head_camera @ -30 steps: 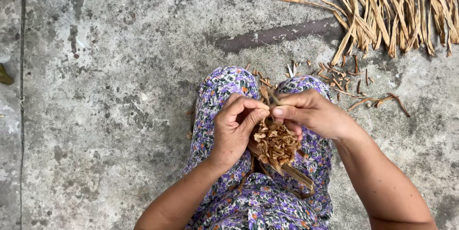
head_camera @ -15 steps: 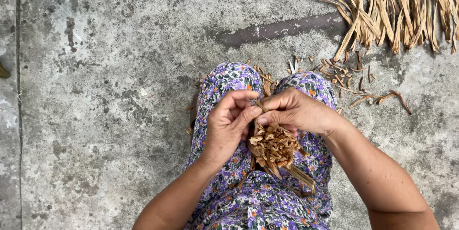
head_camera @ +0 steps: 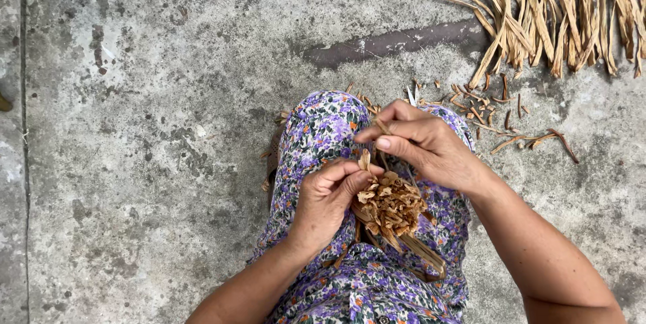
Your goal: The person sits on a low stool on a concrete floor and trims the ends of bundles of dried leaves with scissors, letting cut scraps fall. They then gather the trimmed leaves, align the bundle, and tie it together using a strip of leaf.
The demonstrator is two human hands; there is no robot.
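Looking down from the head cam: a knobbly woven bundle of dry tan leaf strips sits in the lap, on a floral dress w/ purple, white & orange print. The bundle is crinkled & papery, curled bits on top, flat long strips trailing out toward the person.

Left hand is at the bundle's left edge, fingers curled tight, thumb & forefinger pinching one short strip end that sticks up. Closed grip, no gap.

Right hand is above & just beyond the bundle, fingers drawn together, pinching a thin strip that runs between thumb & forefinger; strip is narrow, fibrous. Both hands near each other, fingertips just apart.

Floor is rough grey concrete, mottled w/ dark stains & a dark streak ahead of the knees. Top right: a fan of loose dried strips, long, flat, straw-coloured, lying spread. Small broken scraps are scattered between that pile & the right knee.
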